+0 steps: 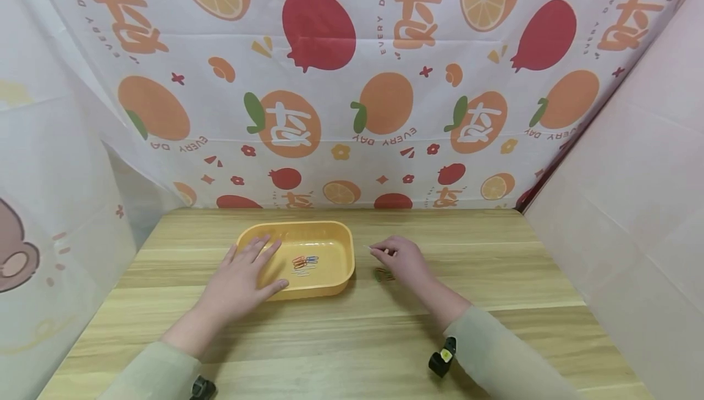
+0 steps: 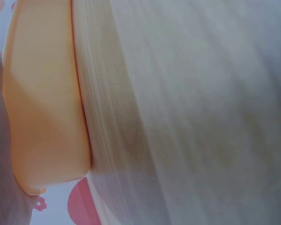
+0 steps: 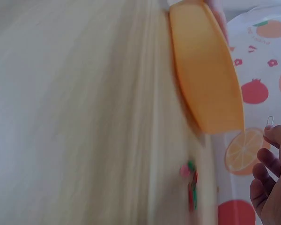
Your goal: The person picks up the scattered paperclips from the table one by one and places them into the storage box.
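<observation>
A yellow plastic tray (image 1: 330, 290) stands on the table with several paper clips (image 1: 305, 262) in orange, blue and white on its floor. My left hand (image 1: 236, 278) rests over the tray's left end with fingers spread, the thumb at the front rim. To the right of the tray, my right hand (image 1: 404, 262) pinches a pale paper clip (image 3: 270, 121) between thumb and fingertips, above the table. Under that hand lies a small group of green and red paper clips (image 1: 384, 274), partly hidden by it in the head view.
The wood-grain table (image 1: 330, 351) runs back to a fruit-printed cloth (image 1: 341, 168). Pale cloth hangs at the left (image 1: 66, 217) and right (image 1: 627, 192) sides. A small black camera (image 1: 442, 358) is strapped to each wrist.
</observation>
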Demonstrator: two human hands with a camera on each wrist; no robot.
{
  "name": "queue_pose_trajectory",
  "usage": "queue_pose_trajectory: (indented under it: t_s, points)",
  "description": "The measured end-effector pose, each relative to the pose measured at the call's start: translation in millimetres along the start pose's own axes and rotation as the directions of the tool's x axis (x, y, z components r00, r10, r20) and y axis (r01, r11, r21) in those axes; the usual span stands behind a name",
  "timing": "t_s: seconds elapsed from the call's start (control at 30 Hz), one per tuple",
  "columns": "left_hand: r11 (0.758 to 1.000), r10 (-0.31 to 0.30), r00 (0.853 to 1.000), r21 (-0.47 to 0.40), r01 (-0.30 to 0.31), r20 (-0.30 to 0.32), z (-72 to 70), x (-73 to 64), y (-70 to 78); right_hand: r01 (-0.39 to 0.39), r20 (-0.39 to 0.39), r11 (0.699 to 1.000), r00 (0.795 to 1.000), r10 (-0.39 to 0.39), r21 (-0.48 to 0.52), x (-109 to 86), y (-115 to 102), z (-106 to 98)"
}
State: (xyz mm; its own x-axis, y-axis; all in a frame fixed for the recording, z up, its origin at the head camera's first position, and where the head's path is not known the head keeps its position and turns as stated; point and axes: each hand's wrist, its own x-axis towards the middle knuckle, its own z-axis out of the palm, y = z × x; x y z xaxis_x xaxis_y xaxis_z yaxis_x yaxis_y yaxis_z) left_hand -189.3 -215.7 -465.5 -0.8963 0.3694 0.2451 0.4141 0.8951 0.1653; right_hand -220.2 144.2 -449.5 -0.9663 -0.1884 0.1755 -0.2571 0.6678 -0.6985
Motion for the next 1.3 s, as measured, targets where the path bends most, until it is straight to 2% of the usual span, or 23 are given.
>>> queue_pose_trajectory:
  t_s: [0.17,0.3,0.5,0.67,1.03,1.3]
  points:
    - [1.000,-0.004,1.000,0.001,0.004,0.004,-1.5,-0.5,0.0,0.037,0.011,0.997,0.999,-0.038,0.066,13.4,-17.9,13.5]
    - [1.000,-0.001,1.000,-0.006,0.001,0.009,-3.1,-1.3,1.5,0.039,0.004,0.992,0.999,-0.040,0.120,22.2,-31.8,26.1]
    - [1.000,0.003,1.000,0.001,-0.003,0.009,-4.7,-1.5,3.9,0.082,-0.023,0.991,0.997,-0.080,0.103,34.2,-49.3,42.5]
    - [1.000,-0.005,1.000,0.013,0.005,0.028,-4.5,-1.3,3.6,0.091,-0.013,0.990,0.996,-0.090,0.111,41.1,-62.2,52.3]
    - [1.000,0.004,1.000,0.012,-0.004,0.025,-4.4,-1.2,3.5,0.106,0.036,0.994,0.994,-0.106,0.011,50.0,-76.2,62.9]
    - [1.000,0.011,1.000,0.011,-0.011,0.014,-3.0,-1.6,2.6,0.123,0.111,0.983,0.988,-0.109,-0.133,57.7,-77.2,72.6]
